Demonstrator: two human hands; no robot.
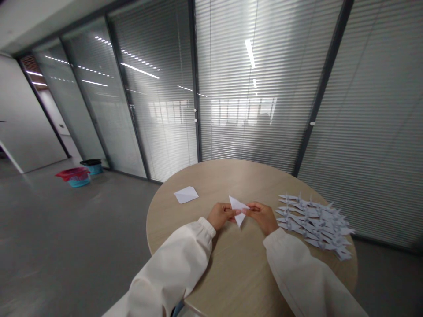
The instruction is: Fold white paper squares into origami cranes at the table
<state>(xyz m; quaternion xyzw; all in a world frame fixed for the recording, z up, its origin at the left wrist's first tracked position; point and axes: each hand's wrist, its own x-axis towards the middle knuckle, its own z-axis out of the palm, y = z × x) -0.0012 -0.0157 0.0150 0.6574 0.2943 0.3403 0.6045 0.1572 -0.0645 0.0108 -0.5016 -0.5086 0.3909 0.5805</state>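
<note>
A piece of white paper, folded to a triangular shape, is held over the middle of the round table. My left hand pinches its left edge, thumb on top. From the other side my right hand grips the right corner between thumb and fingers. Both thumbs nearly meet on the paper and cover part of it. To the right lie many folded white paper cranes, set close together in rows. A small stack of white paper sheets rests at the table's left.
The round wooden table stands close to a glass partition with blinds. Two blue bins, one with a red liner and one with a black liner, stand on the grey floor at the left.
</note>
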